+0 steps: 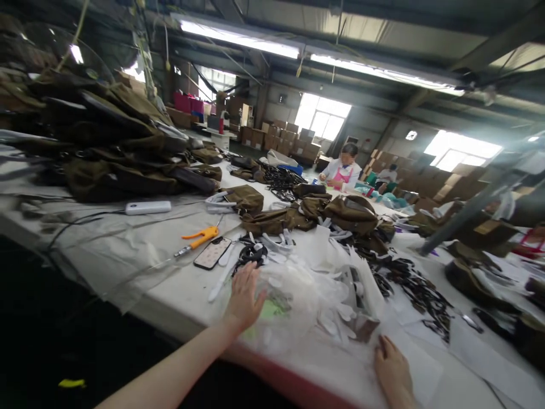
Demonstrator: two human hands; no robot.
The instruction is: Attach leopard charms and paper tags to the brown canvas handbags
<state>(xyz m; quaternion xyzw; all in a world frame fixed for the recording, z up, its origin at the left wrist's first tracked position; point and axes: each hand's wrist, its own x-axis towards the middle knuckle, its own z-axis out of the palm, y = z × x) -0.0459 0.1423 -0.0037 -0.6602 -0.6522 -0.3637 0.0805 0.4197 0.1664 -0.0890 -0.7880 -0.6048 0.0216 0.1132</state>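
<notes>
My left hand [244, 295] lies with its fingers stretched out over the near side of a clear plastic bag [298, 289], its fingertips close to a bundle of black straps [251, 254]. Pale, strip-like pieces [330, 321] show in and beside the bag, and something light green [272, 308] shows through it. At the bag's right end, my right hand [394, 366] has its fingers curled in by white sheets [419, 346]; what they hold, if anything, I cannot make out. A phone [213, 253] and an orange air blow gun [200, 236] lie left of the straps.
Olive-brown bags [119, 147] are heaped at the left, with more bags [289, 216] across the table [170, 289]. A white power bank [148, 207] has a dark cable near it. Dark straps [413, 289] lie to the right. A person [343, 170] in a pink apron works opposite.
</notes>
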